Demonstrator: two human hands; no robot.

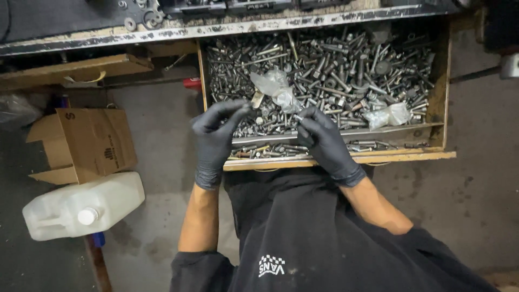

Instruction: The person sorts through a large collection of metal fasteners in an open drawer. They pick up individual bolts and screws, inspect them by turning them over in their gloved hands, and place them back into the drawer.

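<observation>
both hands hover over the open wooden drawer (pixel 444 81) full of bolts (pixel 346 65), so anything dropped falls back in. the left hand (pixel 216 138) pinches a small flat metal piece (pixel 257 99) in its fingertips, and the right hand (pixel 324 141) is closed on a crumpled clear bag (pixel 277 86), which sticks up over the middle of the drawer. a white jug (pixel 81 206) and a cardboard box (pixel 86 143) sit on the floor, well left of the drawer.

Small metal bit (pixel 258 99) at left hand (pixel 216 135) fingertips: too small to ID.
</observation>
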